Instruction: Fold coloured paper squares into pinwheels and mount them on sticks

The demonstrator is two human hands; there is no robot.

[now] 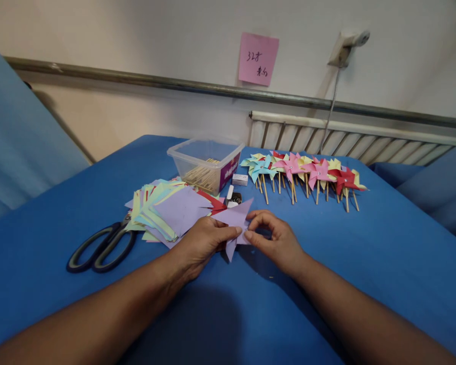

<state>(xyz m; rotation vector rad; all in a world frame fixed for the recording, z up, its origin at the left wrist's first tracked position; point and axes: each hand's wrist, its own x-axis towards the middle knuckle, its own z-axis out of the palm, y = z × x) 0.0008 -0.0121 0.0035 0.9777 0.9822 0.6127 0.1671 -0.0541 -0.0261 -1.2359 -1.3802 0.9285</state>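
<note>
My left hand grips a purple paper pinwheel piece with the thumb pressed on its middle. On its right side, my right hand pinches the paper between thumb and fingers. Cut points of the paper stick out above and below my fingers. Just behind it stands a small opened box with dark metallic bits inside. Left of my hands lies a fanned pile of coloured paper sheets, purple on top, with a red piece at its right edge.
Black-handled scissors lie at the left, blades under the pile. A clear plastic tub holds wooden sticks; a small white box sits beside it. Several finished pinwheels stand at the back right of the blue table.
</note>
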